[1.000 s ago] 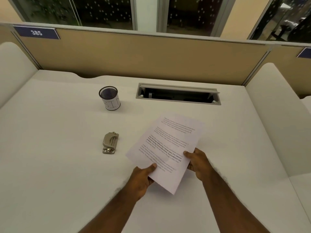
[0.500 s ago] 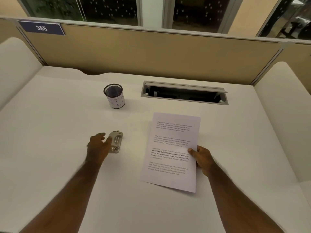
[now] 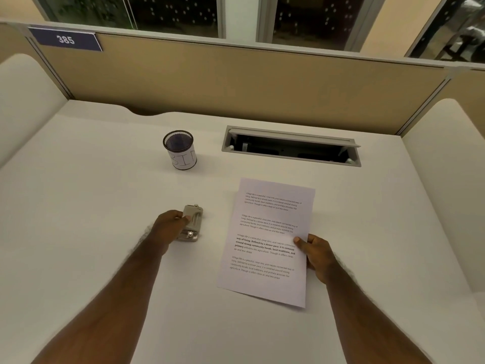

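1. The hole punch (image 3: pixel 193 224) is a small, pale grey-beige metal tool. It lies flat on the white desk (image 3: pixel 91 232) with its long axis running from 6 to 12 o'clock. A raised lever runs along its top and shiny fittings show at its near end.
2. The left hand (image 3: pixel 169 228) comes in from 7 o'clock and grips the punch, its fingers curled over the tool's left side and one fingertip on the top face.
3. The sheet of paper (image 3: pixel 267 240) lies at 3 o'clock of the punch, near it but apart. It is white and in portrait, with four short blocks of printed text. The third block is partly bold.
4. The right hand (image 3: pixel 316 254) pinches the sheet's right edge, thumb on top of the paper and the other fingers curled beneath or beside it.
5. A black mesh pen cup (image 3: pixel 181 151) wrapped in a white label stands at 12 o'clock of the punch, well apart.
6. An open grey cable hatch (image 3: pixel 291 147) is set into the desk at 12 o'clock of the sheet.
7. A blue plate reading 385 (image 3: pixel 65 39) sits on the tan partition (image 3: pixel 236 82) at 11 o'clock.
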`<action>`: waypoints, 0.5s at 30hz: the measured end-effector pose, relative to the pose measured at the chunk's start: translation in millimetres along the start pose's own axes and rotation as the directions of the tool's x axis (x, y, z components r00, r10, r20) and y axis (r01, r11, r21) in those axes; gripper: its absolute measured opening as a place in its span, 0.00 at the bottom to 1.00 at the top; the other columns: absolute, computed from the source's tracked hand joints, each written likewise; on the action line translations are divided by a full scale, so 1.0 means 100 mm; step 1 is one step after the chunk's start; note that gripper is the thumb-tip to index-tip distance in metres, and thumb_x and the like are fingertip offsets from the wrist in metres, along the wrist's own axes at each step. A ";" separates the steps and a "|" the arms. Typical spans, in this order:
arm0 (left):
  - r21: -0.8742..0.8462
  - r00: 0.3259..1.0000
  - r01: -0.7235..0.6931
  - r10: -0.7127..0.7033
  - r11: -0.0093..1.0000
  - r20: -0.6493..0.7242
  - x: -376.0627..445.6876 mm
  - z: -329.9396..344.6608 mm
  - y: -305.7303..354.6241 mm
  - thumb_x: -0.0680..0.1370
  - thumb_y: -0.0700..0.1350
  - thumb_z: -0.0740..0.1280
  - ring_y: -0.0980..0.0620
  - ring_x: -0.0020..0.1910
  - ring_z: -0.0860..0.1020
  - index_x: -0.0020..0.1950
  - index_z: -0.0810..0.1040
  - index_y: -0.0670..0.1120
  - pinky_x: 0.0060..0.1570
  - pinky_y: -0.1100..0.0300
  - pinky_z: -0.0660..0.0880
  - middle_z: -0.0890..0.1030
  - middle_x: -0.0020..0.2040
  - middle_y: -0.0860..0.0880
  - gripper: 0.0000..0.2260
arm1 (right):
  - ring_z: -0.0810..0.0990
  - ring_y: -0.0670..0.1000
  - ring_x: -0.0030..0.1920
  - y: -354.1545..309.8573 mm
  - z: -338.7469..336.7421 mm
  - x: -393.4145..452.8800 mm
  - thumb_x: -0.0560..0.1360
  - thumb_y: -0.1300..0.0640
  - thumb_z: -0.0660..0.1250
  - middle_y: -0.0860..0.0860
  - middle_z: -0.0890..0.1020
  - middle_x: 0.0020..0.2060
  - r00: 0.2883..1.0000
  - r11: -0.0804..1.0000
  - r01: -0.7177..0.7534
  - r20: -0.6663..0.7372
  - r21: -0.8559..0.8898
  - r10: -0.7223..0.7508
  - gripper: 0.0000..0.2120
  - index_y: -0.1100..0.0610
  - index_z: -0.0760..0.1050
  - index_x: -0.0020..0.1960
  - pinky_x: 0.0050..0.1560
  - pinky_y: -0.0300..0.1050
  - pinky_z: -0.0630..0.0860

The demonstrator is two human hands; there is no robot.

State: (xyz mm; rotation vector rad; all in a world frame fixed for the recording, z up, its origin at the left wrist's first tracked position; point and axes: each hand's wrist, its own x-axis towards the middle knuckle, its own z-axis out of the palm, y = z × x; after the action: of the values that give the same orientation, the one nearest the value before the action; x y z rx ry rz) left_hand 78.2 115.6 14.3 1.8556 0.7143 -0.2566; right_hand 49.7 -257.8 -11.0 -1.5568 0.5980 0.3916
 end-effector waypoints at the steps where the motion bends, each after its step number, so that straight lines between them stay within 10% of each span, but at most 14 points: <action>1: -0.022 1.000 -0.003 0.004 1.000 0.016 -0.03 0.05 0.00 0.76 0.41 0.70 0.45 0.43 0.77 0.48 0.79 0.40 0.47 0.49 0.76 0.79 0.44 0.41 0.05 | 0.84 0.57 0.42 0.01 -0.01 0.01 0.76 0.59 0.69 0.56 0.85 0.44 1.000 1.000 -0.002 0.003 0.001 0.002 0.03 0.55 0.80 0.49 0.42 0.51 0.82; 15: -0.027 0.988 -0.103 0.105 0.994 0.114 -0.28 0.56 0.06 0.77 0.42 0.68 0.47 0.43 0.75 0.49 0.77 0.39 0.44 0.51 0.72 0.79 0.44 0.43 0.06 | 0.85 0.53 0.38 0.04 -0.02 0.03 0.76 0.59 0.69 0.54 0.86 0.42 1.000 0.998 -0.019 0.023 0.052 0.018 0.03 0.56 0.80 0.48 0.36 0.46 0.82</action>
State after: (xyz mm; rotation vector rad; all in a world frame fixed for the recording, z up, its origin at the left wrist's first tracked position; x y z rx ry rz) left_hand 67.9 53.2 10.5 1.8357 0.5371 -0.2849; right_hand 49.7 -260.0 -15.5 -1.4966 0.6017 0.4041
